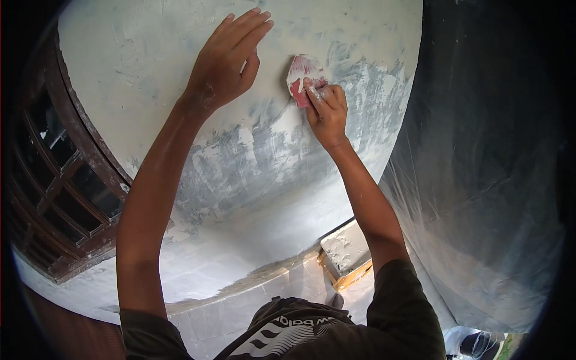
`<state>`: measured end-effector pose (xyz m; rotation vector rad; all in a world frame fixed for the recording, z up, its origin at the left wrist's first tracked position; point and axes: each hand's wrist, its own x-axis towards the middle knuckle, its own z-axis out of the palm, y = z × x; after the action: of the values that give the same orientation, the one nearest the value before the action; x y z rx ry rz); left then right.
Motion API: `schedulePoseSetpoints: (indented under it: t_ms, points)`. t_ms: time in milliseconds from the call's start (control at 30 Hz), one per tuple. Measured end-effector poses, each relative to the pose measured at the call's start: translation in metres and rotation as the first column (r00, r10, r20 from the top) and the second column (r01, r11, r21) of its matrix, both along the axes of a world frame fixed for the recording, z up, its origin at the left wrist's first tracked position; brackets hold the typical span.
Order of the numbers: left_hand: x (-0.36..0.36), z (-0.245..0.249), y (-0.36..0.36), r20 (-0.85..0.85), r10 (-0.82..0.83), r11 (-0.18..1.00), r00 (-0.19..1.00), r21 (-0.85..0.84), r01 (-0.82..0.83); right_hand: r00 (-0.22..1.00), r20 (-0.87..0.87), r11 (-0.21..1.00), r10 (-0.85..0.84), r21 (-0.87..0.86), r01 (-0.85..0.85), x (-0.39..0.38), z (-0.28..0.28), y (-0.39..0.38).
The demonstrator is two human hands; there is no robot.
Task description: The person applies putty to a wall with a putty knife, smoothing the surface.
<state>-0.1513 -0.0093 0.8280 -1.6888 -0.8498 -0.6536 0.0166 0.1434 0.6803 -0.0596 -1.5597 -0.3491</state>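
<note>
My right hand [329, 114] grips a red putty spreader [298, 87] smeared with pale filler, its face close against the wall [282, 138]. Thumb and fingers are closed around its lower edge. Higher and to the left, my left hand [227, 63] lies over the wall with its fingers stretched out, holding nothing. Around both hands the upper wall has a cream coat with faint grey patches. Below and to the right of the spreader, the coat turns streaky grey and white.
A dark wooden window [66, 180] with several panes is set in the wall at left. Plastic sheeting [474, 198] hangs along the right side. Near my right elbow, a filler-covered board [347, 246] rests on a yellow-orange support [351, 277]. A dark bucket [474, 344] stands at lower right.
</note>
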Motion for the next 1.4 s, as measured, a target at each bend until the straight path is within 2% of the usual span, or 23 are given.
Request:
schedulePoseSetpoints:
  t_ms: [67, 167, 233, 367, 400, 500, 567, 600, 733, 800, 967, 1100, 1167, 1233, 1400]
  points:
    - [-0.004, 0.004, -0.002, -0.036, -0.026, 1.0, 0.999, -0.003, 0.026, 0.998, 0.023, 0.997, -0.063, -0.04, 0.064, -0.008, 0.0, 0.002]
    - [-0.01, 0.009, -0.006, -0.073, -0.041, 0.999, 0.996, -0.031, 0.039, 0.997, 0.028, 0.993, -0.071, -0.089, 0.073, -0.019, -0.021, -0.007]
    - [-0.012, 0.012, -0.007, -0.123, -0.023, 0.999, 0.992, -0.045, 0.018, 0.997, 0.047, 0.994, -0.063, -0.09, 0.067, -0.024, -0.045, -0.015]
    - [-0.017, 0.015, -0.006, -0.162, -0.014, 0.997, 0.987, -0.075, 0.002, 0.993, 0.092, 0.971, -0.072, -0.221, 0.091, -0.023, -0.093, -0.056]
    - [-0.017, 0.015, -0.007, -0.191, 0.006, 0.996, 0.982, -0.082, -0.021, 0.993, 0.115, 0.962, -0.023, -0.269, 0.053, -0.02, -0.106, -0.064]
    - [-0.015, 0.019, -0.007, -0.224, 0.03, 0.996, 0.974, -0.073, -0.048, 1.0, -0.002, 0.968, 0.027, -0.249, -0.027, -0.018, -0.088, -0.077]
    - [-0.014, 0.02, -0.009, -0.231, 0.038, 0.996, 0.972, -0.072, -0.056, 0.997, -0.073, 0.955, -0.019, -0.297, -0.004, -0.02, -0.053, -0.071]
    - [-0.013, 0.021, -0.011, -0.224, 0.016, 0.997, 0.974, -0.074, -0.034, 0.991, -0.123, 0.964, -0.055, -0.265, 0.021, -0.023, -0.035, -0.064]
    - [-0.012, 0.024, -0.014, -0.224, -0.006, 0.999, 0.975, -0.052, -0.006, 0.981, -0.134, 0.983, -0.143, -0.132, 0.125, -0.029, 0.002, -0.035]
    - [-0.014, 0.023, -0.016, -0.214, -0.011, 0.998, 0.977, -0.061, -0.002, 0.983, -0.005, 0.977, -0.181, -0.115, 0.179, -0.032, -0.002, -0.026]
    - [-0.021, 0.02, -0.022, -0.193, 0.0, 0.997, 0.981, -0.075, -0.015, 0.99, 0.044, 0.981, -0.137, -0.132, 0.142, -0.035, -0.052, -0.03]
    - [-0.025, 0.015, -0.02, -0.186, -0.014, 0.995, 0.982, -0.103, -0.006, 0.99, 0.118, 0.968, -0.071, -0.232, 0.097, -0.031, -0.112, -0.057]
    - [-0.025, 0.015, -0.018, -0.179, -0.019, 0.993, 0.984, -0.114, -0.002, 0.993, 0.118, 0.966, -0.002, -0.256, 0.033, -0.025, -0.119, -0.075]
    - [-0.025, 0.015, -0.016, -0.222, 0.023, 0.997, 0.975, -0.07, -0.04, 0.999, 0.044, 0.969, 0.021, -0.249, -0.009, -0.021, -0.103, -0.074]
    - [-0.022, 0.014, -0.01, -0.206, 0.005, 0.996, 0.978, -0.089, -0.024, 0.996, -0.06, 0.982, -0.066, -0.184, 0.054, -0.025, -0.019, -0.046]
